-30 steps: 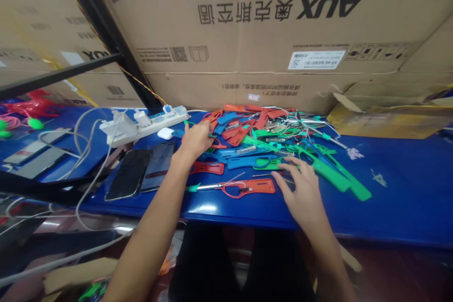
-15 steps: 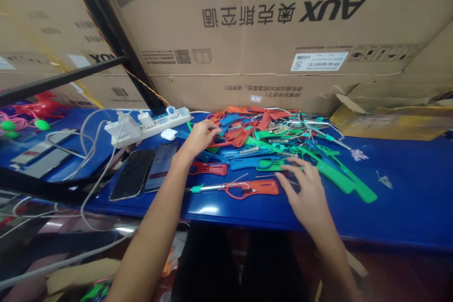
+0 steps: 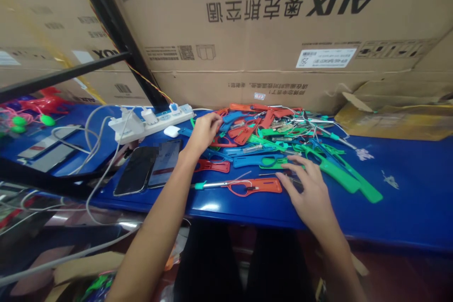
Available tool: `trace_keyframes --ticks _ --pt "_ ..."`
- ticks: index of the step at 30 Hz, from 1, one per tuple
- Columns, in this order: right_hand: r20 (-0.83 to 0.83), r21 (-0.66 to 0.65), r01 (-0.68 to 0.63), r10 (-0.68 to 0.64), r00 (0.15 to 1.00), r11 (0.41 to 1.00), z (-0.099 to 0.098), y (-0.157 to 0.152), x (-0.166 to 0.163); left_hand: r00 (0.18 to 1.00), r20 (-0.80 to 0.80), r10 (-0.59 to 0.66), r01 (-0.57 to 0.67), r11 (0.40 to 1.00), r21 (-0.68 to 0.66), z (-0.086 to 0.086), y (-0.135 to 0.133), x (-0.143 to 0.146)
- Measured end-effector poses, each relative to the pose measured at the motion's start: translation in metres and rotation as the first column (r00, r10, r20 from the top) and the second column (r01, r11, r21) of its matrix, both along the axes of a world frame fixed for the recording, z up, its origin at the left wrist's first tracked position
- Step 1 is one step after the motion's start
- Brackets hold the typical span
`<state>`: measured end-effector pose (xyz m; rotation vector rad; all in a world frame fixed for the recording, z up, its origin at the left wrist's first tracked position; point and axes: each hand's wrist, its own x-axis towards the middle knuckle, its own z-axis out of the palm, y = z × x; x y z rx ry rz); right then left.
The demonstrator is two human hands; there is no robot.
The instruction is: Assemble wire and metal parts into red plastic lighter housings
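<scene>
A pile of stick-lighter parts in orange, blue and green plastic (image 3: 262, 134) lies on the blue table. My left hand (image 3: 205, 132) is over the pile's left end, with thumb and fingers pinched together; whatever is between them is too small or hidden to make out. My right hand (image 3: 309, 186) hovers at the front of the pile, fingers spread and apart, beside a thin dark tool (image 3: 293, 180) partly covered by the hand. Between my hands, near the front edge, lies an orange lighter half (image 3: 264, 185) with a metal tube, a wire and a teal tip.
Two phones (image 3: 136, 170) lie left of my forearm, below a white power strip (image 3: 159, 125) with plugs and cables. A black shelf frame (image 3: 116, 33) stands at left. Large cardboard (image 3: 262, 56) rises behind the pile, and a taped box (image 3: 396, 120) sits at right.
The whole view has shifted slightly. My left fingers have moved up a little over the pile and curled more. The right hand has kept nearly the same pose.
</scene>
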<state>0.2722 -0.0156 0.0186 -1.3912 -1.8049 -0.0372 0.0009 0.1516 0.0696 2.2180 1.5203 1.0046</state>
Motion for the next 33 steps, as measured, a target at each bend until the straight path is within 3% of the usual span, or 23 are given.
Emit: trace_keyframes --ticks 3,5,9,13,19,25,29,33 --pt "0.034 0.015 -0.145 0.145 0.989 0.989 0.005 -0.004 -0.004 0.998 0.055 0.009 -0.014 0.995 0.097 0.007 -0.009 0.005" --pt "0.06 0.005 -0.213 0.213 0.975 0.977 0.007 -0.006 -0.006 0.999 -0.043 0.024 -0.019 0.993 0.114 0.009 -0.015 0.006" --pt "0.065 -0.016 -0.206 0.206 0.976 0.978 0.007 -0.006 -0.008 0.94 -0.339 0.034 -0.038 0.999 -0.004 0.004 -0.018 0.003" --pt "0.053 -0.007 -0.189 0.189 0.98 0.982 0.007 -0.005 -0.008 0.923 -0.386 0.013 -0.045 0.996 -0.073 -0.003 -0.016 0.005" --pt "0.031 -0.012 -0.166 0.166 0.986 0.986 0.007 -0.004 -0.007 0.93 -0.367 0.037 -0.066 0.996 -0.067 -0.006 -0.013 0.012" --pt "0.008 -0.04 -0.199 0.2 0.98 0.979 0.01 -0.003 -0.007 0.972 -0.23 0.049 -0.043 0.999 0.031 0.001 -0.011 0.0" --pt "-0.014 -0.06 -0.193 0.193 0.981 0.979 0.011 -0.004 -0.007 0.984 -0.181 -0.01 0.023 0.997 0.071 -0.002 -0.01 -0.002" --pt "-0.011 -0.059 -0.183 0.183 0.983 0.981 0.009 -0.003 -0.006 0.968 -0.207 -0.144 0.155 0.987 0.038 -0.011 -0.01 0.005"
